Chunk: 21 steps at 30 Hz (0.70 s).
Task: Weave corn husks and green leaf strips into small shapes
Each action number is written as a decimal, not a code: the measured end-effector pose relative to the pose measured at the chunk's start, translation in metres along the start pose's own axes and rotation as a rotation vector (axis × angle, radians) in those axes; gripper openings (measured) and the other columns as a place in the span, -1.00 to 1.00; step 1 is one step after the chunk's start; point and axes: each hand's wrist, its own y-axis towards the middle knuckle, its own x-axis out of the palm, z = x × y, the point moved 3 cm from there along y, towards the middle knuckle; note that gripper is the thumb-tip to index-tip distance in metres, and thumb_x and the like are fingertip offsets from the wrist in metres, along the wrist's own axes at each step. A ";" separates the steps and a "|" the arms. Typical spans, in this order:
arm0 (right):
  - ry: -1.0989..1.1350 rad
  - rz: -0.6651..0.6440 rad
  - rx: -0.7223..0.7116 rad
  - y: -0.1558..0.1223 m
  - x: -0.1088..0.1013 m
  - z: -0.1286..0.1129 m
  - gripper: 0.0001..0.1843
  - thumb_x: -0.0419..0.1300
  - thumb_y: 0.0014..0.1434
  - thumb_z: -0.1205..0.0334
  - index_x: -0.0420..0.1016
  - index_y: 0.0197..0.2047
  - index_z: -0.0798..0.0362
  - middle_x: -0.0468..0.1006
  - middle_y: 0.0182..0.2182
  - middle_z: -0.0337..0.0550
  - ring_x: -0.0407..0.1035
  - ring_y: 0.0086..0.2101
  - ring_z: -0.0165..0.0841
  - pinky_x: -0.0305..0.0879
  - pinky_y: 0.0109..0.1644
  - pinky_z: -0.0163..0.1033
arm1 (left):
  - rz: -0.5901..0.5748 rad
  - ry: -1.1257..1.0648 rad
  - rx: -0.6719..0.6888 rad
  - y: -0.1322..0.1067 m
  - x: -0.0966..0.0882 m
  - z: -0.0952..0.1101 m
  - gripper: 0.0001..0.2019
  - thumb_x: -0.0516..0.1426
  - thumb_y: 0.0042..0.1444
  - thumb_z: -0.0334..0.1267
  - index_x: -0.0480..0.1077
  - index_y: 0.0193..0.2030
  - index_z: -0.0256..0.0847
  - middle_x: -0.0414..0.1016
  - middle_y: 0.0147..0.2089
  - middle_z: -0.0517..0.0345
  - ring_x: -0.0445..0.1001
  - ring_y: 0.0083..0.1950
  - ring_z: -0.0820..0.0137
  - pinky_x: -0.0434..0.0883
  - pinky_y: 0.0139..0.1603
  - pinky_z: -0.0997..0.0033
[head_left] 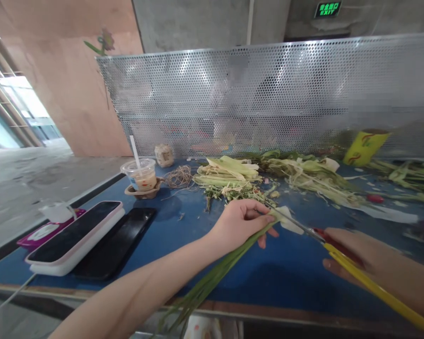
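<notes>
My left hand [240, 221] is closed round a bunch of long green stalks [212, 278], which runs from my fingers down past the table's front edge. My right hand [360, 259] grips scissors [339, 252] with yellow and red handles. Their metal blades point left and meet the pale end of the stalks just beyond my left fingertips. Both hands hover over the blue table top [183, 235].
Piles of green and pale husk trimmings [233, 176] lie at the back. A lidded drink cup with a straw [141, 175] and a twine coil [178, 177] stand left, two dark phones [81, 235] nearer. A yellow cup [365, 146] sits by the perforated metal screen [268, 94].
</notes>
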 end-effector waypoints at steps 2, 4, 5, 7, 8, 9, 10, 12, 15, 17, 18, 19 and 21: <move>0.029 -0.158 -0.005 -0.002 0.003 0.001 -0.64 0.03 -0.09 -0.18 0.42 -0.43 -0.10 0.54 -0.31 -0.07 0.42 -0.36 -0.17 0.32 -0.45 -0.20 | -0.016 -0.031 0.011 0.004 0.006 -0.001 -0.86 0.13 0.02 -0.24 0.32 -0.39 -0.29 0.45 -0.60 0.21 0.31 -0.69 0.62 0.32 -0.62 0.64; 0.041 -0.232 0.000 -0.003 0.004 0.003 -0.59 -0.03 -0.05 -0.20 0.40 -0.41 -0.08 0.53 -0.36 -0.04 0.41 -0.40 -0.17 0.30 -0.47 -0.19 | -0.031 -0.047 0.016 0.007 0.011 0.000 -0.85 0.13 0.01 -0.23 0.31 -0.39 -0.28 0.43 -0.63 0.23 0.31 -0.69 0.61 0.32 -0.63 0.63; 0.040 -0.235 -0.004 -0.003 0.003 0.004 -0.58 -0.05 -0.03 -0.21 0.39 -0.40 -0.07 0.52 -0.40 -0.05 0.40 -0.42 -0.18 0.30 -0.46 -0.19 | -0.034 -0.048 0.018 0.009 0.013 0.000 -0.85 0.13 0.01 -0.22 0.31 -0.39 -0.28 0.42 -0.64 0.24 0.31 -0.69 0.60 0.32 -0.62 0.62; 0.041 -0.235 -0.025 -0.002 0.002 0.007 -0.59 -0.06 -0.01 -0.19 0.38 -0.37 -0.06 0.50 -0.43 -0.06 0.40 -0.42 -0.20 0.31 -0.41 -0.19 | -0.048 -0.037 0.032 0.012 0.017 0.001 -0.84 0.13 0.01 -0.21 0.31 -0.39 -0.28 0.41 -0.64 0.24 0.32 -0.67 0.59 0.33 -0.61 0.61; 0.042 -0.252 -0.034 -0.001 0.001 0.010 -0.59 -0.06 0.00 -0.18 0.38 -0.37 -0.06 0.50 -0.42 -0.06 0.40 -0.41 -0.20 0.32 -0.39 -0.19 | -0.058 -0.024 0.042 0.014 0.018 0.002 -0.84 0.13 0.01 -0.20 0.32 -0.39 -0.27 0.42 -0.63 0.24 0.32 -0.66 0.59 0.33 -0.60 0.61; 0.041 -0.277 -0.041 0.000 0.000 0.013 -0.60 -0.06 0.00 -0.18 0.37 -0.37 -0.06 0.51 -0.40 -0.06 0.41 -0.41 -0.20 0.32 -0.38 -0.20 | -0.068 -0.007 0.049 0.016 0.020 0.002 -0.83 0.13 0.01 -0.19 0.33 -0.38 -0.27 0.42 -0.62 0.23 0.32 -0.66 0.59 0.32 -0.60 0.60; 0.037 -0.306 -0.046 0.001 -0.001 0.016 -0.61 -0.06 0.00 -0.17 0.37 -0.38 -0.06 0.52 -0.38 -0.05 0.41 -0.40 -0.20 0.33 -0.38 -0.20 | -0.079 0.011 0.053 0.018 0.020 0.003 -0.82 0.12 0.02 -0.18 0.34 -0.37 -0.27 0.43 -0.61 0.22 0.31 -0.66 0.60 0.32 -0.59 0.60; 0.017 -0.345 -0.044 0.002 -0.003 0.024 -0.63 -0.06 0.01 -0.16 0.37 -0.40 -0.07 0.53 -0.34 -0.05 0.42 -0.39 -0.20 0.33 -0.41 -0.21 | -0.100 0.041 0.048 0.022 0.021 0.003 -0.81 0.13 0.01 -0.17 0.35 -0.35 -0.28 0.44 -0.59 0.22 0.30 -0.67 0.62 0.31 -0.58 0.60; -0.010 -0.323 -0.031 0.002 -0.008 0.034 -0.65 -0.04 0.01 -0.14 0.38 -0.43 -0.09 0.53 -0.35 -0.05 0.43 -0.37 -0.17 0.34 -0.41 -0.19 | -0.144 0.060 0.022 0.029 0.023 0.003 -0.81 0.14 0.00 -0.17 0.36 -0.34 -0.28 0.43 -0.59 0.23 0.29 -0.67 0.63 0.31 -0.56 0.60; -0.005 -0.301 -0.031 0.002 -0.011 0.039 -0.65 -0.02 -0.02 -0.15 0.40 -0.42 -0.10 0.54 -0.38 -0.05 0.44 -0.36 -0.16 0.36 -0.38 -0.18 | -0.169 0.080 0.016 0.033 0.024 0.004 -0.82 0.14 0.00 -0.19 0.38 -0.33 -0.28 0.41 -0.62 0.24 0.31 -0.65 0.61 0.31 -0.55 0.60; 0.003 -0.300 -0.029 0.001 -0.012 0.040 -0.65 -0.01 -0.04 -0.16 0.41 -0.42 -0.11 0.54 -0.40 -0.06 0.44 -0.36 -0.15 0.36 -0.38 -0.17 | -0.179 0.097 0.017 0.036 0.025 0.005 -0.82 0.13 0.01 -0.20 0.39 -0.33 -0.28 0.40 -0.63 0.24 0.32 -0.64 0.61 0.31 -0.54 0.60; 0.009 -0.289 -0.019 0.000 -0.012 0.042 -0.64 0.00 -0.06 -0.17 0.41 -0.43 -0.11 0.54 -0.41 -0.06 0.44 -0.37 -0.15 0.36 -0.39 -0.17 | -0.188 0.119 0.022 0.039 0.025 0.006 -0.82 0.13 0.01 -0.20 0.40 -0.32 -0.29 0.40 -0.62 0.24 0.32 -0.63 0.61 0.31 -0.53 0.60; 0.010 -0.216 0.024 -0.001 -0.014 0.045 -0.64 0.00 -0.08 -0.19 0.41 -0.45 -0.12 0.55 -0.43 -0.07 0.44 -0.38 -0.12 0.35 -0.42 -0.15 | -0.223 0.169 0.024 0.045 0.027 0.008 -0.81 0.13 0.01 -0.21 0.42 -0.31 -0.30 0.42 -0.59 0.22 0.32 -0.62 0.62 0.31 -0.50 0.60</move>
